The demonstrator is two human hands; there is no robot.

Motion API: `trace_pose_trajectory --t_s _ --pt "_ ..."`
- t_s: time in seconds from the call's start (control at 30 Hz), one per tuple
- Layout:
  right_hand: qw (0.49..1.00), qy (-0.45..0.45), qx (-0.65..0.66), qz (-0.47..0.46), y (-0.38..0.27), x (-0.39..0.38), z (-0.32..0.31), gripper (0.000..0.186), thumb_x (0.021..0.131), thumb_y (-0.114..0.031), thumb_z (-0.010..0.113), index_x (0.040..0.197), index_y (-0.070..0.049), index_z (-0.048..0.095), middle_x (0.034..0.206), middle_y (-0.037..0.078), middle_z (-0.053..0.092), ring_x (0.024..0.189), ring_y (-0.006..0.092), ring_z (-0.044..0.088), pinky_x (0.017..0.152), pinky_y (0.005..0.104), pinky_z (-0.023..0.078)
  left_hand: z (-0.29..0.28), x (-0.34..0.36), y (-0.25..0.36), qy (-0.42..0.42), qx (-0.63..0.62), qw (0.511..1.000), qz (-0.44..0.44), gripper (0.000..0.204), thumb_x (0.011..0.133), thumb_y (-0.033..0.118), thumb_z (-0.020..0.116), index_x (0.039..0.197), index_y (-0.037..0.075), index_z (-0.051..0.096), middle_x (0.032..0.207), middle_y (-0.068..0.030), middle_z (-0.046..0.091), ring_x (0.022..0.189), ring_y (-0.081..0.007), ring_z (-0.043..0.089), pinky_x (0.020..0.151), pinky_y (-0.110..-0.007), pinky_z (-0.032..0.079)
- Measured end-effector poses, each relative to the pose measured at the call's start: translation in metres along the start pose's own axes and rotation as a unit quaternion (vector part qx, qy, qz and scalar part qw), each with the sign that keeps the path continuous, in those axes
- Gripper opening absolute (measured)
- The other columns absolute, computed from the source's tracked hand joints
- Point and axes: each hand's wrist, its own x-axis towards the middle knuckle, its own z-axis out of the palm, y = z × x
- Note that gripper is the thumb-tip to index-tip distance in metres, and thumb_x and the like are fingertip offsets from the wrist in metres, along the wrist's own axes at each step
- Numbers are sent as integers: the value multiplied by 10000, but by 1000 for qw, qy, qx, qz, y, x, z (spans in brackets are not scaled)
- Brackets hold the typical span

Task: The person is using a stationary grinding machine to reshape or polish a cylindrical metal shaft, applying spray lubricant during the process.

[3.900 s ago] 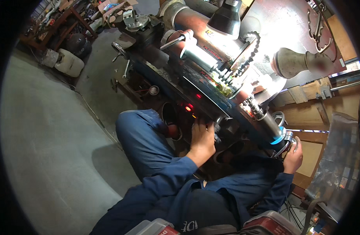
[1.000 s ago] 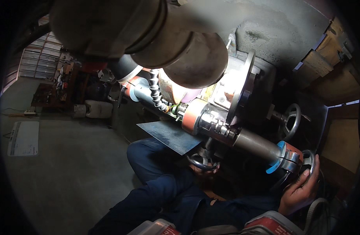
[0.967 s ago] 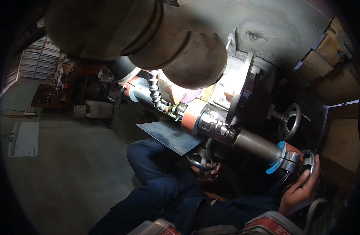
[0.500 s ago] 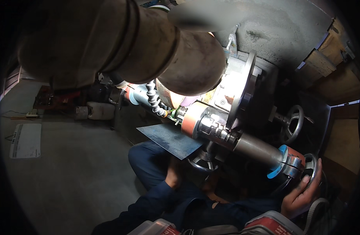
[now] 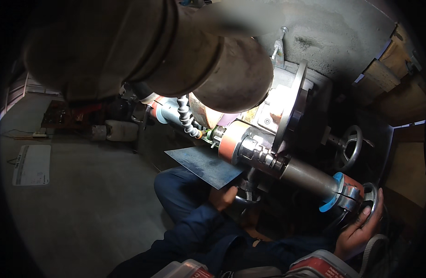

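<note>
My right hand (image 5: pixel 360 233) is wrapped round the rim of a small metal handwheel (image 5: pixel 373 199) at the right end of the machine, thumb inside and fingers along the outer edge. My left hand (image 5: pixel 223 198) is closed at the left rim of a lower chrome handwheel (image 5: pixel 249 198), under the corner of a flat grey metal plate (image 5: pixel 203 166); part of its fingers is hidden. Above the plate, a steel spindle with an orange collar (image 5: pixel 232 142) lies under bright light. A long grey cylinder (image 5: pixel 310 177) leads from it to an orange-and-blue clamp (image 5: pixel 345 192).
A big dark duct (image 5: pixel 236 74) crosses the upper left, close to the view. A segmented coolant hose (image 5: pixel 184 113) hangs by the spindle. Another handwheel (image 5: pixel 351 147) sits at the right. Wooden boards (image 5: pixel 379 76) line the far right; a white sheet (image 5: pixel 32 164) is at the left.
My left hand has risen from beside my thigh to the lower handwheel, moving right and up. My right hand stays on its handwheel. The view has shifted slightly.
</note>
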Motion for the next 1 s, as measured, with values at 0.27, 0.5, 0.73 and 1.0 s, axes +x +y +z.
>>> trace_pose_trajectory --t_s 0.27,0.5,0.73,1.0 --pt "999 13 -35 -13 -5 5 -3 361 1004 -155 397 1283 -2 567 1162 183 659 995 348 665 817 389 519 -25 3 -45 -208 215 947 -118 309 917 207 586 1203 97 626 1231 -157 589 1203 -307 515 1030 -429 384" --pt "998 10 -56 -19 -10 13 -9 337 969 -138 445 1253 -73 613 1090 172 684 889 344 683 748 402 514 -76 38 12 415 -72 892 163 228 878 126 454 987 -23 588 934 -130 591 864 -232 585 796 -334 473" --pt "993 -109 -48 20 -7 32 -21 298 948 -154 492 1190 -59 637 1043 175 689 956 346 664 823 416 507 -200 156 118 266 328 866 267 254 919 157 608 1127 11 599 1029 -173 662 882 -280 652 787 -368 496" --pt "975 -199 -12 99 -3 56 -17 234 911 -140 553 1063 -22 686 986 186 696 928 322 676 822 388 512 -217 190 114 121 201 949 213 295 997 230 530 1237 59 555 990 -182 686 870 -290 689 752 -378 509"
